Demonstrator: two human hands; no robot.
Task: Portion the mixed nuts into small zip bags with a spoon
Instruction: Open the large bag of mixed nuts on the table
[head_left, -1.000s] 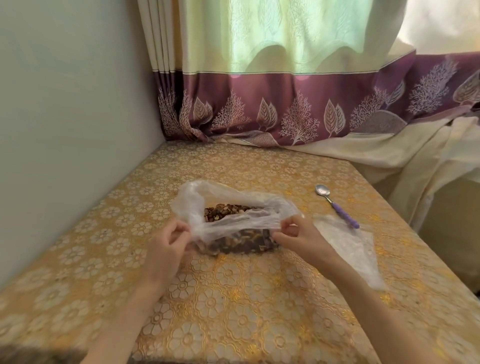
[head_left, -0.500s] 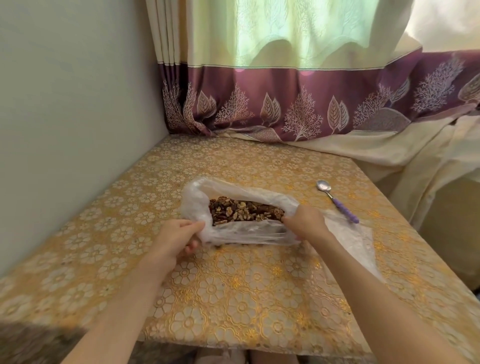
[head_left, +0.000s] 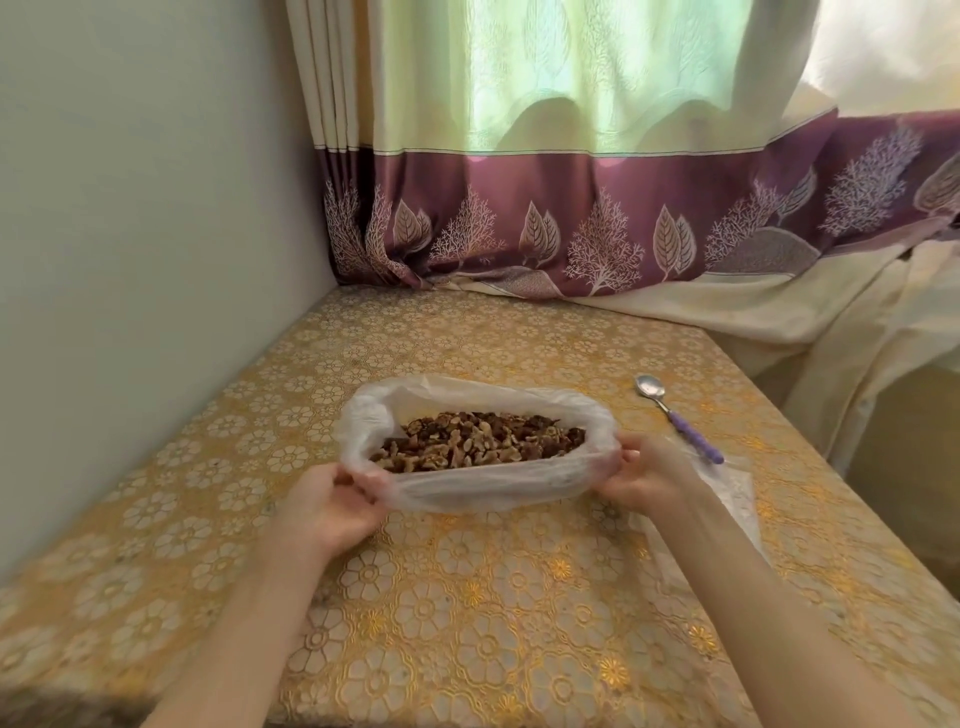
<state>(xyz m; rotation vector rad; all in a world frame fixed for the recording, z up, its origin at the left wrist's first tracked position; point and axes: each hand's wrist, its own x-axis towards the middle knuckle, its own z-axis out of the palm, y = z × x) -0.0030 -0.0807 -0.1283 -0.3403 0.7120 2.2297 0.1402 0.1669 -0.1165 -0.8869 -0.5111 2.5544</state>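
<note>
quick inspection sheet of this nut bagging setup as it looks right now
surface: table under a gold floral cloth.
job's things: big clear bag spread open, mixed nuts showing inside; spoon with a purple handle lies to its right, untouched; small zip bags lie flat beyond the right forearm.
clutter: nothing seen.
grippers: left hand grips the bag's left end; right hand grips its right end.
cables: nothing seen.
surroundings: plain wall on the left, curtain with a purple leaf border behind.
</note>
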